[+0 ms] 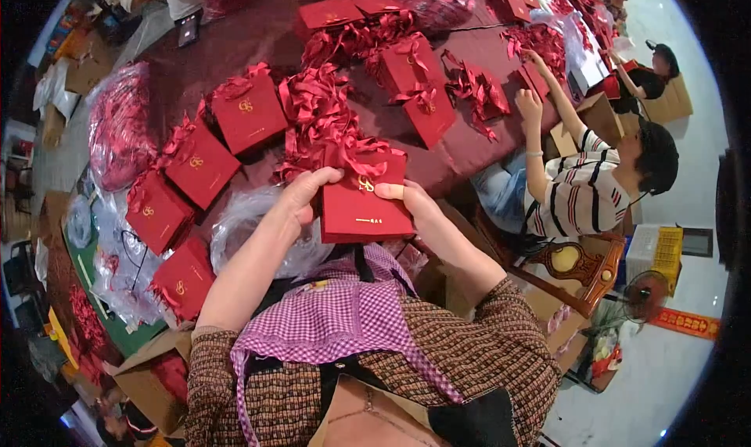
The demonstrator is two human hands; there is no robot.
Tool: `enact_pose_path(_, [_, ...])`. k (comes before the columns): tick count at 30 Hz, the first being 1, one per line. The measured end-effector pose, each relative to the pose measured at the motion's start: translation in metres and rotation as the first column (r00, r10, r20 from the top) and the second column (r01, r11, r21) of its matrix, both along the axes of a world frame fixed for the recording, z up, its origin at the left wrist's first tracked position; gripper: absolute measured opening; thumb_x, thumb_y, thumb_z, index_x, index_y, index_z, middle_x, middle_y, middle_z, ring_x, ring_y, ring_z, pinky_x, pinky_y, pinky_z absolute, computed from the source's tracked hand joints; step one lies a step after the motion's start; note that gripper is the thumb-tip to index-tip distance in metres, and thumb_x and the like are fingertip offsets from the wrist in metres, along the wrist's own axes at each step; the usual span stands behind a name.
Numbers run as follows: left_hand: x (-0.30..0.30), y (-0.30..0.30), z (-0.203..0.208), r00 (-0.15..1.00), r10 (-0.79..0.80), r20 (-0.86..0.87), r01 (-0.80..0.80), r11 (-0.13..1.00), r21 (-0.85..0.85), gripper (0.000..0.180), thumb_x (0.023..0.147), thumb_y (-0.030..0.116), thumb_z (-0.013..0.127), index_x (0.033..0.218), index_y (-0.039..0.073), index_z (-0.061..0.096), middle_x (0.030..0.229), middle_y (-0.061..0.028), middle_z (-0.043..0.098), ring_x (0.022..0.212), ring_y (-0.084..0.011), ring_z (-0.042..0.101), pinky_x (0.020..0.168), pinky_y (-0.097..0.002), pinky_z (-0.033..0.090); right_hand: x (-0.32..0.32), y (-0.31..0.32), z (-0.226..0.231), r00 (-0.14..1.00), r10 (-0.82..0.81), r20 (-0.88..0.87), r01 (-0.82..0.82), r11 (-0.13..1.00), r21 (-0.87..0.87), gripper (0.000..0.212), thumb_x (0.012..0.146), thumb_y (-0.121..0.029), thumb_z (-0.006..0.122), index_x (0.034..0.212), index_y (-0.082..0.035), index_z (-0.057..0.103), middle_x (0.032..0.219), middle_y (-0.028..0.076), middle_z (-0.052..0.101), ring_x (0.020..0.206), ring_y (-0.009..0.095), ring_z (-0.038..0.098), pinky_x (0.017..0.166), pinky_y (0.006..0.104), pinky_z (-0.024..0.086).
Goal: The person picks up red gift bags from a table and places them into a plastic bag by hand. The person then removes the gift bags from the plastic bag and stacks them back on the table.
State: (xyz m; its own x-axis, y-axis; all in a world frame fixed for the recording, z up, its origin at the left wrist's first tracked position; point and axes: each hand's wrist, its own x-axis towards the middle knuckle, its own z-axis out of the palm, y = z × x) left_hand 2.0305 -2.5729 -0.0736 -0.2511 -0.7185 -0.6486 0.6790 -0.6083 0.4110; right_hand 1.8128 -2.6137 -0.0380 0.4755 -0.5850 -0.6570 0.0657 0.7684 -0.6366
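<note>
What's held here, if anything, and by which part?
A red bag: the left hand grips its upper left edge, the right hand its right edge, thumb on the front.

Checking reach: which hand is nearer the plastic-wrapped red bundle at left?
Left. Both hold the red bag: the left hand right of the bundle, the right hand farther right.

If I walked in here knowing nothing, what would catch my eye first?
Probably the red gift bag with gold marks near the middle of the picture, held between the left hand and right hand. Just beyond it, a tangled heap of red ribbons lies on the dark red tablecloth. Off to the right, another person's striped shirt stands out against all that red.
</note>
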Motion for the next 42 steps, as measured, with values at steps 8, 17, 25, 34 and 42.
enact_pose_path(8, [-0.015,-0.018,-0.010,0.983,0.046,0.177,-0.062,0.994,0.086,0.029,0.076,0.010,0.069,0.100,-0.003,0.061,0.094,-0.0142,0.065,0.085,-0.0257,0.066,0.075,-0.0385,0.056,-0.006,-0.025,-0.014,0.985,0.057,-0.163,-0.034,0.990,0.138,0.047,0.075,-0.017,0.072,0.116,0.000,0.056,0.100,0.011,0.066,0.085,0.022,0.067,0.079,0.0358,0.055])
enact_pose_path(17, [0.023,-0.012,0.011,0.985,0.161,0.056,-0.170,0.948,0.269,0.013,0.078,0.011,0.059,0.089,0.004,0.062,0.089,-0.0091,0.066,0.080,-0.0228,0.065,0.074,-0.0381,0.055,-0.087,-0.137,-0.033,0.873,0.306,-0.379,-0.466,0.754,-0.464,0.047,0.088,-0.031,0.064,0.118,0.004,0.055,0.095,0.011,0.065,0.085,0.016,0.062,0.076,0.0323,0.050])
enact_pose_path(25, [0.032,0.025,-0.054,0.907,0.343,-0.244,-0.299,0.933,0.198,0.019,0.080,0.015,0.052,0.094,0.005,0.061,0.103,-0.0146,0.065,0.094,-0.0323,0.063,0.086,-0.0486,0.050,-0.148,-0.279,-0.157,0.674,-0.218,-0.706,-0.473,0.607,-0.639,0.095,0.073,-0.029,0.081,0.143,0.004,0.025,0.138,0.024,0.043,0.129,0.030,0.042,0.102,0.0377,0.038])
enact_pose_path(34, [0.030,0.036,-0.051,0.831,0.361,-0.422,-0.283,0.929,0.237,0.024,0.079,0.013,0.051,0.098,0.002,0.061,0.109,-0.0181,0.064,0.096,-0.0338,0.063,0.089,-0.0475,0.050,-0.128,-0.280,-0.103,0.741,-0.029,-0.671,-0.428,0.750,-0.505,0.037,0.076,-0.018,0.078,0.103,0.002,0.064,0.097,0.006,0.065,0.094,0.016,0.059,0.083,0.0280,0.046])
enact_pose_path(42, [0.019,0.031,-0.043,0.898,0.251,-0.361,-0.211,0.967,0.146,0.016,0.081,0.010,0.052,0.093,0.006,0.061,0.097,-0.0117,0.066,0.086,-0.0267,0.065,0.081,-0.0411,0.053,-0.074,-0.340,0.054,0.840,0.189,-0.508,-0.422,0.816,-0.395,0.021,0.076,-0.013,0.068,0.094,-0.003,0.068,0.082,0.004,0.067,0.074,0.016,0.063,0.072,0.0307,0.049])
